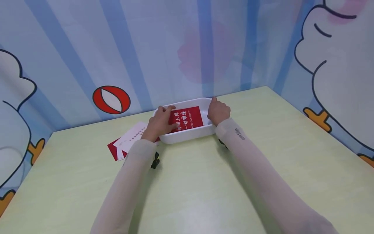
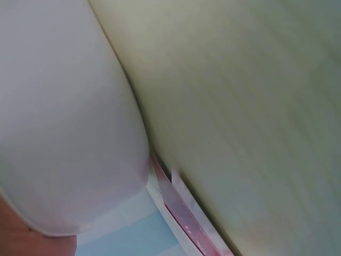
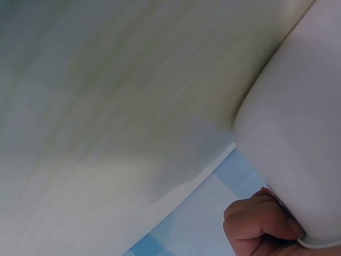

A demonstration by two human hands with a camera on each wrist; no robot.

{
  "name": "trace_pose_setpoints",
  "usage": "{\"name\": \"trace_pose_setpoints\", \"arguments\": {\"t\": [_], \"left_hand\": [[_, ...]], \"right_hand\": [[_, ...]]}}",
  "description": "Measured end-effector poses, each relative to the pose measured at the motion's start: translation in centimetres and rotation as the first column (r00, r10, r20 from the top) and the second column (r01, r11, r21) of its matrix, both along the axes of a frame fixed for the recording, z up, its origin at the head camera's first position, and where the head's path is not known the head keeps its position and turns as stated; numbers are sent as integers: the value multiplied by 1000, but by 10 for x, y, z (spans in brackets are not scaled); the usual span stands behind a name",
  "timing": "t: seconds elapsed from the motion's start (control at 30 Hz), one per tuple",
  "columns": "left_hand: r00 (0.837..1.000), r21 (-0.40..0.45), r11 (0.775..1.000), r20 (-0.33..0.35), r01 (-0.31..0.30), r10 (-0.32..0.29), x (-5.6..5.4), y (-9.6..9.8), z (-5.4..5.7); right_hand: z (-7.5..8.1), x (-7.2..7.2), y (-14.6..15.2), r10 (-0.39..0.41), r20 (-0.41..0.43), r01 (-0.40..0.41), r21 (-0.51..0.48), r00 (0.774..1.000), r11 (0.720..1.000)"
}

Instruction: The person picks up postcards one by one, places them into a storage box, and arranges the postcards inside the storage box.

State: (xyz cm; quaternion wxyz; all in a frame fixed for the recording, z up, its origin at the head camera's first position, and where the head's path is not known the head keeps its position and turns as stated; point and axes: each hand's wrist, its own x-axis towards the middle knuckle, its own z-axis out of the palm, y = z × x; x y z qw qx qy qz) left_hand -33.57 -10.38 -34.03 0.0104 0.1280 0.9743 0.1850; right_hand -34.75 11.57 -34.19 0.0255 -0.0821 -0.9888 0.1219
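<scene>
A white plastic tray [image 1: 190,132] stands near the back edge of the table, with a red card [image 1: 193,117] printed in white lettering lying inside it. My left hand [image 1: 159,123] grips the tray's left end; its thumb and index finger reach in over the card's left part. At the other end, my right hand [image 1: 218,112] holds the rim with curled fingers. The right wrist view shows those bent knuckles [image 3: 261,221] against the tray's outer wall [image 3: 298,133]. Only a bit of the left hand [image 2: 32,240] shows under the rim in the left wrist view.
Left of the tray, white and red cards [image 1: 131,138] lie overlapping on the pale table [image 1: 187,188], partly behind my left wrist. A curtain [image 1: 163,48] with blue stripes and cartoon prints rises right behind the table's back edge.
</scene>
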Motion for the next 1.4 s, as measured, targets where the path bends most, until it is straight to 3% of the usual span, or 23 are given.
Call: {"name": "trace_pose_setpoints", "arguments": {"t": [0.27, 0.63, 1.03, 1.4], "left_hand": [[1000, -3, 1000, 9, 4, -4, 0, 4, -1], [1000, -80, 997, 10, 11, -10, 1, 5, 1], [999, -272, 962, -44, 10, -23, 2, 11, 0], [997, -331, 943, -68, 12, -37, 2, 14, -4]], "right_hand": [[-3, -3, 4, 0, 15, 0, -4, 1000, 1000], [-3, -4, 3, -10, 13, 10, -5, 1000, 1000], [-2, -2, 4, 1, -15, -1, -6, 1000, 1000], [-6, -2, 5, 3, -16, -3, -1, 1000, 1000]]}}
